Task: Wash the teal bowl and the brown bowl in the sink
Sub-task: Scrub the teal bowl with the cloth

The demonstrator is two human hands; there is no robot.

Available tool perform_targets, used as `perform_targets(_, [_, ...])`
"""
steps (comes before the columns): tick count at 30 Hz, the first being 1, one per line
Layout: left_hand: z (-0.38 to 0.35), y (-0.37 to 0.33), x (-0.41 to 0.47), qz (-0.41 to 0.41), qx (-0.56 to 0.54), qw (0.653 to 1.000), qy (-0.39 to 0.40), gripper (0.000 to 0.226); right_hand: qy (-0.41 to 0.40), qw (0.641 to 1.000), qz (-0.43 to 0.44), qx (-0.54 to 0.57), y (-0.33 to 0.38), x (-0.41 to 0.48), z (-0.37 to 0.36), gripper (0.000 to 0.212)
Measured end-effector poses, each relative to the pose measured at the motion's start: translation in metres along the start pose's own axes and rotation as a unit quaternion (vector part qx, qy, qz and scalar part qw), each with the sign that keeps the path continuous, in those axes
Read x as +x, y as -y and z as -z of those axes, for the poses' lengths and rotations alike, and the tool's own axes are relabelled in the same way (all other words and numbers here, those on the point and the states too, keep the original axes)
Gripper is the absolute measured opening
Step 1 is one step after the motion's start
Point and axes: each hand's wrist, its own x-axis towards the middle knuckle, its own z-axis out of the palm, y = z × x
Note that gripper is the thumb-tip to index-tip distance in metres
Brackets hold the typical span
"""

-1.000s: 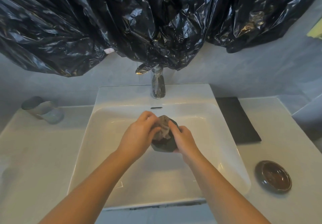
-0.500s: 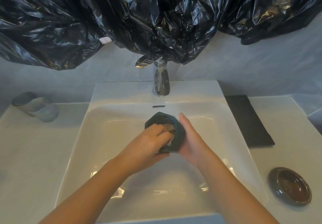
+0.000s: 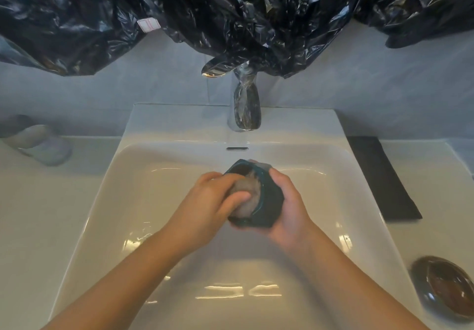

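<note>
Over the middle of the white sink (image 3: 107,201), my right hand (image 3: 287,209) has its grip clamped around the outside of the teal bowl (image 3: 269,201), which is tipped on its side with its dark opening facing left. My left hand (image 3: 213,201) grips a grey-brown sponge (image 3: 246,193) pressed inside it. Basin walls leave room all round; the brown bowl (image 3: 446,288) sits upright at the surface's near right corner.

Two bowls, one teal bowl (image 3: 269,199) and one brown bowl (image 3: 445,287), two hands, left hand (image 3: 210,202) and right hand (image 3: 291,211), one cloth (image 3: 247,196), one sink (image 3: 107,201), one tap (image 3: 245,104), one black mat (image 3: 379,175), one cup (image 3: 38,142)
</note>
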Motion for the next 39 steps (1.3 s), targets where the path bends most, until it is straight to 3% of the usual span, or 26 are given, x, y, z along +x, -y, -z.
perform_targets(2, [-0.009, 0.002, 0.002, 0.061, -0.059, 0.996, -0.039, 0.035, -0.009, 1.000, 0.026, -0.004, -0.005, 0.002, -0.001, 0.052])
perform_targets(4, [-0.013, 0.004, -0.002, 0.066, -0.044, 0.995, -0.054, 0.028, -0.013, 0.999, 0.044, -0.013, -0.008, 0.003, 0.000, 0.057])
perform_targets(9, [-0.019, 0.006, -0.017, -0.001, -0.046, 0.998, 0.050, 0.044, -0.045, 0.997, 0.056, -0.028, -0.007, 0.004, 0.004, 0.050])
perform_targets(13, [-0.022, 0.007, -0.008, 0.046, -0.098, 0.993, 0.053, 0.033, -0.073, 0.992, 0.092, -0.049, -0.015, 0.008, 0.001, 0.056])
perform_targets(18, [-0.020, 0.005, 0.001, 0.135, -0.265, 0.953, 0.062, 0.043, -0.073, 0.978, 0.156, -0.119, -0.022, 0.014, -0.008, 0.060])
perform_targets(20, [-0.022, 0.006, -0.002, 0.137, -0.267, 0.951, 0.073, 0.044, -0.083, 0.971, 0.170, -0.148, -0.023, 0.017, -0.007, 0.063])
perform_targets(25, [-0.022, 0.013, -0.008, 0.069, -0.216, 0.970, 0.087, 0.049, -0.065, 0.989, 0.071, -0.109, -0.012, 0.014, -0.005, 0.046])
perform_targets(28, [-0.019, 0.015, -0.007, 0.019, -0.160, 0.983, 0.091, 0.045, -0.049, 0.995, -0.061, -0.058, 0.007, 0.013, -0.009, 0.058])
perform_targets(30, [-0.021, 0.011, -0.007, 0.014, -0.179, 0.980, 0.083, 0.043, -0.073, 0.991, -0.088, -0.071, 0.009, 0.017, -0.012, 0.056])
perform_targets(32, [-0.023, 0.006, -0.007, 0.035, -0.241, 0.967, 0.070, 0.042, -0.103, 0.988, -0.047, -0.108, 0.001, 0.021, -0.014, 0.051])
perform_targets(36, [-0.026, 0.010, -0.004, 0.051, -0.291, 0.955, 0.036, 0.042, -0.108, 0.967, 0.146, -0.179, -0.021, 0.031, -0.007, 0.051])
perform_targets(39, [-0.022, 0.017, -0.003, 0.036, -0.244, 0.968, 0.047, 0.044, -0.066, 0.985, 0.096, -0.125, -0.014, 0.027, -0.007, 0.049])
